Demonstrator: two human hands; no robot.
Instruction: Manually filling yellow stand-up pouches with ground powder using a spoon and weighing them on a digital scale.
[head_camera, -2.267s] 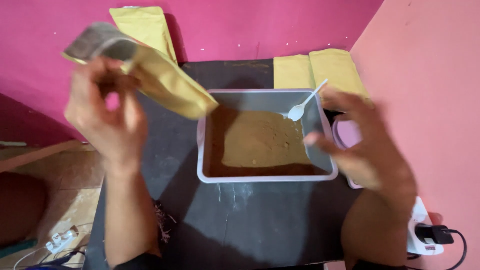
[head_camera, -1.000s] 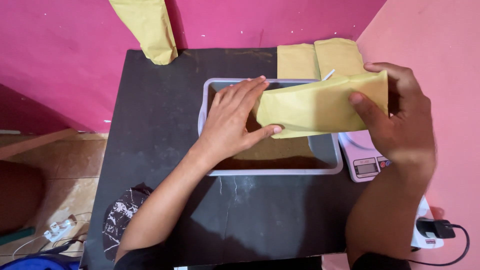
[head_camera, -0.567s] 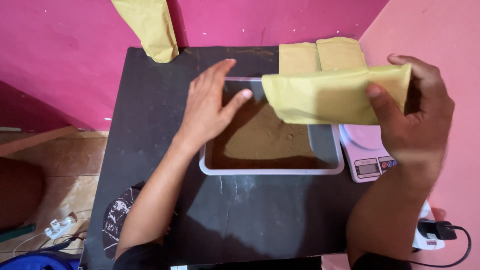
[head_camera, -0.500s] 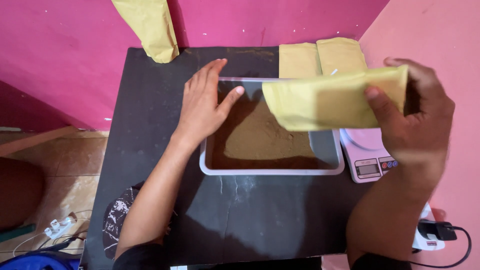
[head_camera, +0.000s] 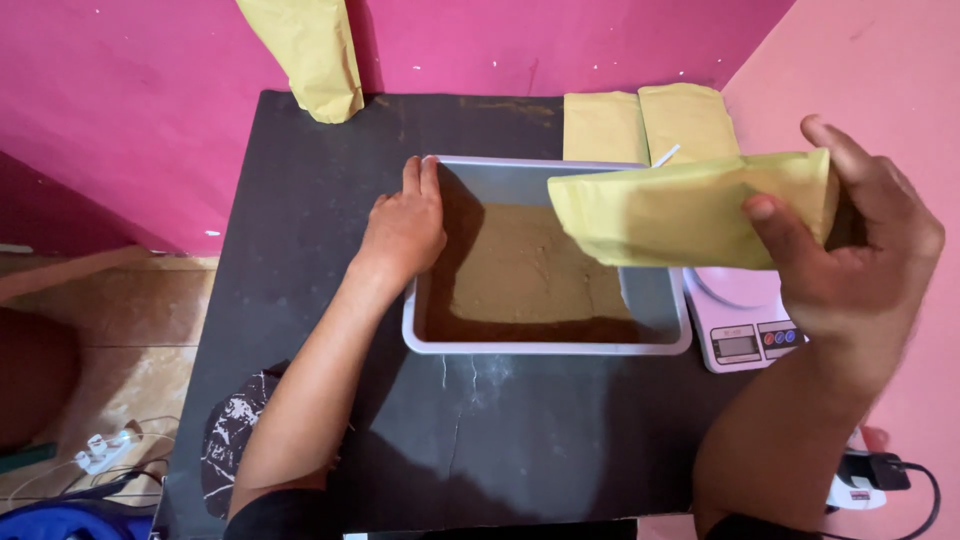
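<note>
Black table (head_camera: 330, 230): your left hand (head_camera: 405, 228) is lying flat, unclenched, along the tray (head_camera: 550, 345) edge; your right hand (head_camera: 850, 250) is pinching a yellow pouch (head_camera: 680, 208) above it.

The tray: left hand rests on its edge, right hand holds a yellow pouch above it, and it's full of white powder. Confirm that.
Not quite. The head view shows brown powder in the tray, not white. The left hand on its edge and the right hand holding the yellow pouch above are correct.
</note>
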